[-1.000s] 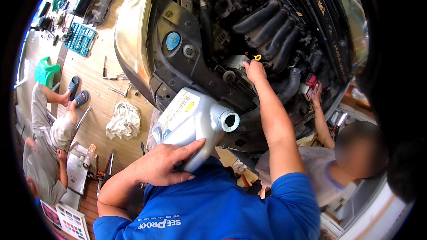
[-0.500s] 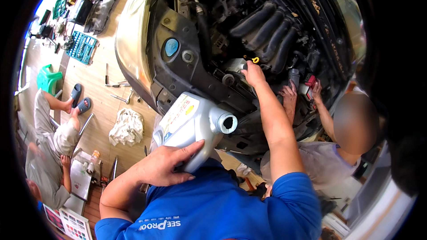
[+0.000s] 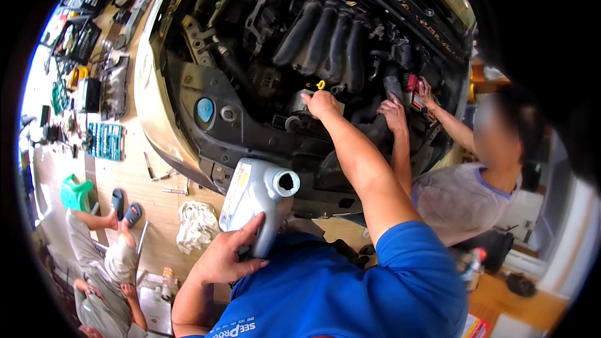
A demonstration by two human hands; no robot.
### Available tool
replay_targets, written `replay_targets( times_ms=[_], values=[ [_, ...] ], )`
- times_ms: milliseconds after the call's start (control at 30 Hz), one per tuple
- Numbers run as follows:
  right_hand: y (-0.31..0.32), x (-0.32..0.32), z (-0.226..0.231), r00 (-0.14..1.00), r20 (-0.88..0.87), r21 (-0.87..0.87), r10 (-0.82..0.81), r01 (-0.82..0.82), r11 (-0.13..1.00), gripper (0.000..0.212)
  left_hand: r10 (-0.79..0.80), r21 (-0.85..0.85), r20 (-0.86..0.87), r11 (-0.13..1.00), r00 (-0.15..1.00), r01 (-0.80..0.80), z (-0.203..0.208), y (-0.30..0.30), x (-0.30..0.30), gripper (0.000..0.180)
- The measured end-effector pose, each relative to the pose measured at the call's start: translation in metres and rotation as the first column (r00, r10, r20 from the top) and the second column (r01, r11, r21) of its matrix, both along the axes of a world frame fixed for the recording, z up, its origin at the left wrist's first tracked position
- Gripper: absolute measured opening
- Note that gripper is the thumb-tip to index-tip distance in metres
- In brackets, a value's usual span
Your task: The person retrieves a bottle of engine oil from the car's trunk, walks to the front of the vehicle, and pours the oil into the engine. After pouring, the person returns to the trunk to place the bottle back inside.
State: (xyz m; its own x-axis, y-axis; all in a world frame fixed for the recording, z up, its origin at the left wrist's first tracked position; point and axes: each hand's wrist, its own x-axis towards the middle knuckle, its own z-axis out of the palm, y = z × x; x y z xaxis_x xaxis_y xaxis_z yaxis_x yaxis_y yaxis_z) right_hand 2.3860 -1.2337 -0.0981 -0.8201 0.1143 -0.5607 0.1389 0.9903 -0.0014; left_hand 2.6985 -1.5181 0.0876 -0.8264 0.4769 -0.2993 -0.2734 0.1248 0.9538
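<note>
My left hand [image 3: 233,255] grips a silver-grey plastic jug [image 3: 258,183] by its lower side, in front of the car. The jug has no cap on, and its open round mouth faces up and right. Reaching over the front edge into the engine bay, my right hand [image 3: 324,105] is closed beside a grey metal part [image 3: 302,101]. What its fingers hold is hidden. A yellow ring-shaped dipstick handle [image 3: 321,84] stands just beyond my knuckles. Past it lies the black intake manifold [image 3: 322,44] with its curved pipes.
At right, a co-worker's hands [image 3: 393,112] are on a dark hose [image 3: 392,84] and beside a red part [image 3: 411,81]. Another person [image 3: 106,263] sits at lower left. A white rag [image 3: 199,225], a green stool [image 3: 76,193] and a socket set [image 3: 104,141] lie leftward.
My view has turned, so the car and floor appear shifted. The jug stands somewhat more upright, still in my left hand. My right hand stays beside the dipstick handle.
</note>
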Motion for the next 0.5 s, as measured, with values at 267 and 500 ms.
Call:
replay_targets(
  times_ms=[267, 500],
  values=[
    [0.014, 0.002, -0.034, 0.989, -0.027, -0.071, 0.145, -0.147, 0.987, 0.040, 0.014, -0.001, 0.001, 1.000, 1.000, -0.014, -0.004, 0.003, 0.004, 0.097],
    [0.000, 0.001, -0.001, 0.999, -0.030, -0.088, -0.033, 0.030, 0.996, 0.049, 0.037, 0.010, -0.025, 0.999, 0.999, -0.037, -0.009, 0.005, 0.008, 0.097]
  ],
)
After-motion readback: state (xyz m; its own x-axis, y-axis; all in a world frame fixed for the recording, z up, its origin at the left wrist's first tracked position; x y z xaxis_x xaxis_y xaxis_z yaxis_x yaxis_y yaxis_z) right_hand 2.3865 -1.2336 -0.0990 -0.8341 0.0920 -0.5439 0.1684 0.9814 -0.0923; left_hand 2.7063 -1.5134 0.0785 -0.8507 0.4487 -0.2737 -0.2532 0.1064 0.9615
